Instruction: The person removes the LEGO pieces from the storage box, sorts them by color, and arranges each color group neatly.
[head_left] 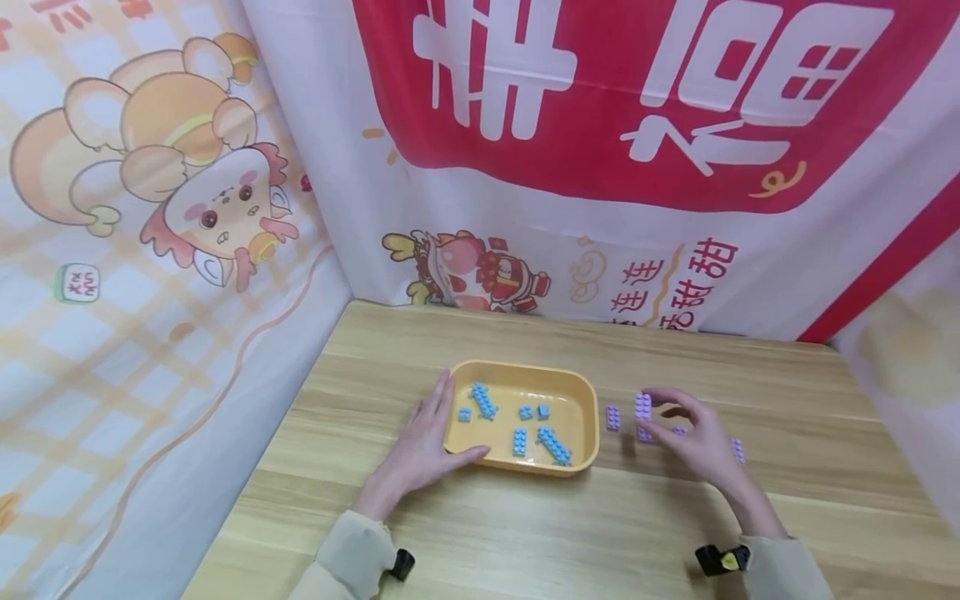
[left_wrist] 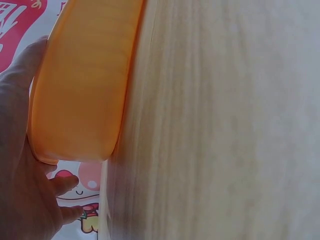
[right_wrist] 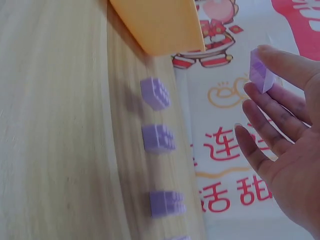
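Item 1: rectangular purple plastic brick, studs toward my head camera. Location: raised off the table, right of the tray, pinched between thumb and fingers of the right hand.

Item 2: loose row of at least four more studded purple bricks, spaced apart on the pale wood-grain table; the held brick hangs above them.

Item 3: shallow yellow plastic tray, rounded corners. Contents: six light-blue studded pieces, namely two long, one rectangular, three small.

Item 4: left hand, fingers extended along the tray's left end, thumb along its near rim. Hands well apart, tray between.

Handling notes: I judge the step to be moving single bricks. I would keep the pinch light and square, since a small smooth brick could twist out; carry clear of the neighbours; curb the trailing fingers; and let the left hand steady the tray without tipping it.
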